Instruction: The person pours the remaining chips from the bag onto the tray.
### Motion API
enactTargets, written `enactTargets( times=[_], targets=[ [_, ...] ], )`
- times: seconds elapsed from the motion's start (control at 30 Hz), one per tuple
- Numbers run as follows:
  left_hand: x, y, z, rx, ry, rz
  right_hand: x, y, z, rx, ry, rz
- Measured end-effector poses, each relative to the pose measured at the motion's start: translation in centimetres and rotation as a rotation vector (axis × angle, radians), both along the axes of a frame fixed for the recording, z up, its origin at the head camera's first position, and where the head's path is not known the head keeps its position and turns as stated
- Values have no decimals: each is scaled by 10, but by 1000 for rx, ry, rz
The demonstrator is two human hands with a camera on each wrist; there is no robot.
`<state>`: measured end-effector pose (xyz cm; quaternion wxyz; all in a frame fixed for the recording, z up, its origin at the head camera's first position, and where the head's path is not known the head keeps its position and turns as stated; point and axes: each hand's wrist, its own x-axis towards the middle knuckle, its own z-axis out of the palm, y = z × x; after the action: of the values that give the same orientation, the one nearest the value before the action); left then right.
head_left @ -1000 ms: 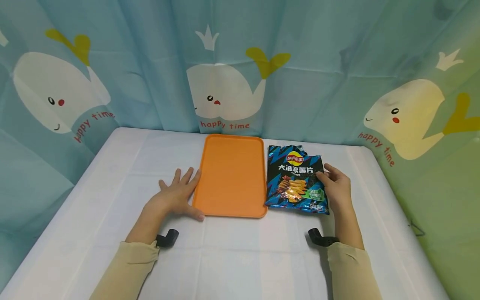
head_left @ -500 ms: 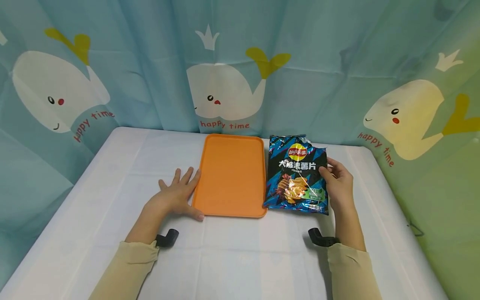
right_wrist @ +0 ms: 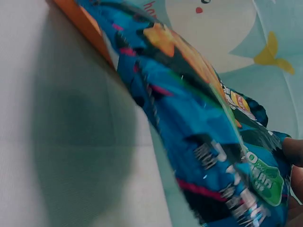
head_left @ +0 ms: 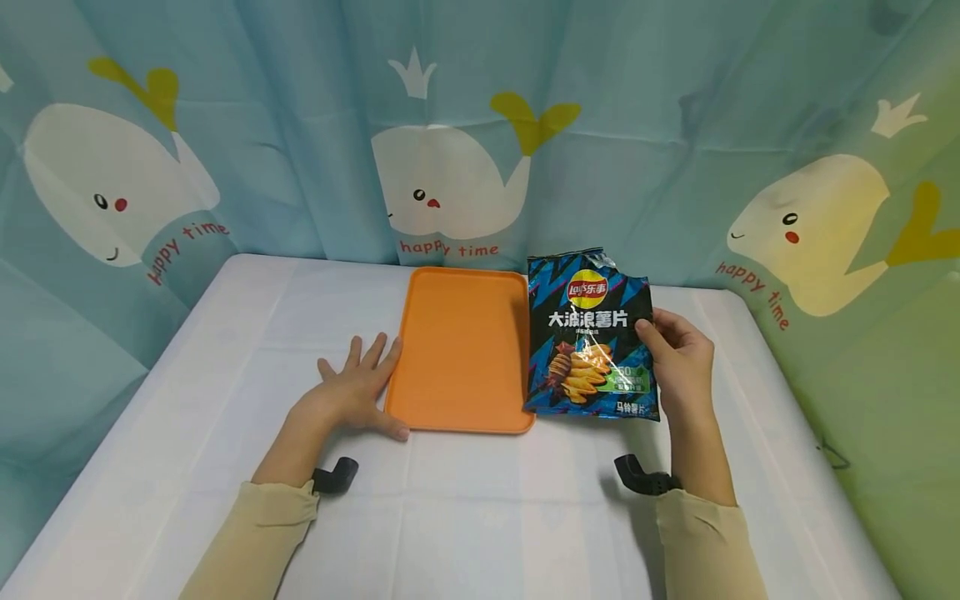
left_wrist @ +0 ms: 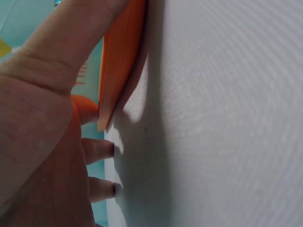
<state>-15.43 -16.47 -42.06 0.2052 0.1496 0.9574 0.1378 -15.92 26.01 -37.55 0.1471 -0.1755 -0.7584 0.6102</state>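
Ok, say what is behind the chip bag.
Behind the chip bag show the curtain, white table and part of the right hand. Whatever the chip bag covers is hidden.

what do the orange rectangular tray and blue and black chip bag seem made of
Orange rectangular tray: probably matte plastic, from its even colour and smooth raised rim. Blue and black chip bag: likely glossy plastic film, maybe foil-lined, given its glints and silvery notched top.

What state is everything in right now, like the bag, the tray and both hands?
Bag, torn at a top corner, held up
Tray, flat on the table
Left hand, spread, touching the tray
Right hand, pinching the bag's right edge
Curtain, hanging in soft folds
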Motion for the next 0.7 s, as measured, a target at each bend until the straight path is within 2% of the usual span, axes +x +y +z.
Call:
enactTargets(
  times=[0.3, 0.7],
  targets=[
    [1, 0, 1, -5, -28, 4, 7, -10, 9, 16, 93, 46],
    [2, 1, 1, 5, -45, -1, 8, -17, 9, 62, 209, 109]
  ],
)
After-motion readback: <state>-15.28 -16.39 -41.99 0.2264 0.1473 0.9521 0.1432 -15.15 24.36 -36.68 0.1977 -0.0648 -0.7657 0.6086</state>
